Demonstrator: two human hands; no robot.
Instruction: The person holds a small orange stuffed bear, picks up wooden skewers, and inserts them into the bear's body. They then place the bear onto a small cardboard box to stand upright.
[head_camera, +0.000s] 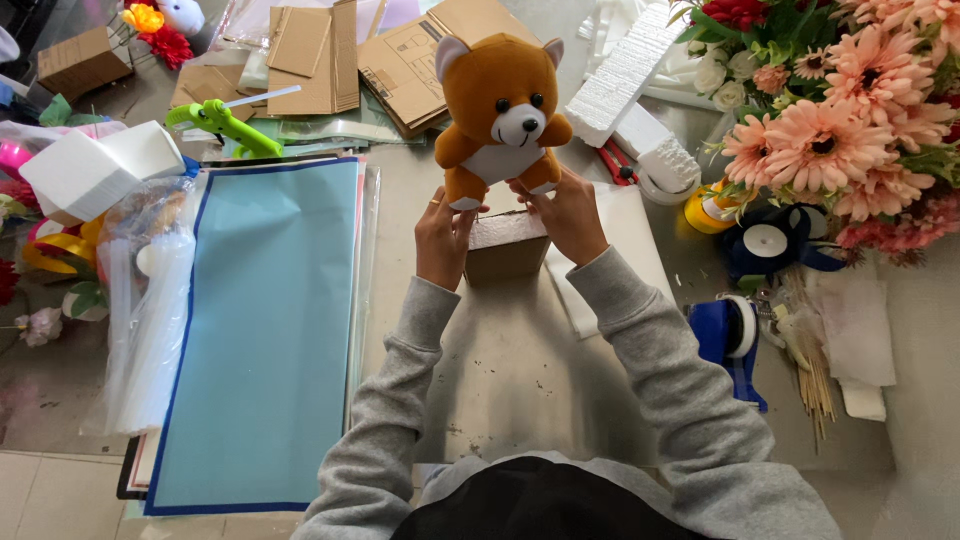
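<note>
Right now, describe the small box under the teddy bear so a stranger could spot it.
On the grey table, beside the big light blue sheet, find the brown teddy bear. The left hand and right hand flank the box beneath it: small, silvery grey, unlike the flat brown cardboard behind.

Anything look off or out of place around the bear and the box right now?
Nothing looks damaged or spilled. The teddy bear sits upright on the small box, steadied at its feet by the left hand and right hand. The table is cluttered with cardboard pieces and foam blocks.
</note>
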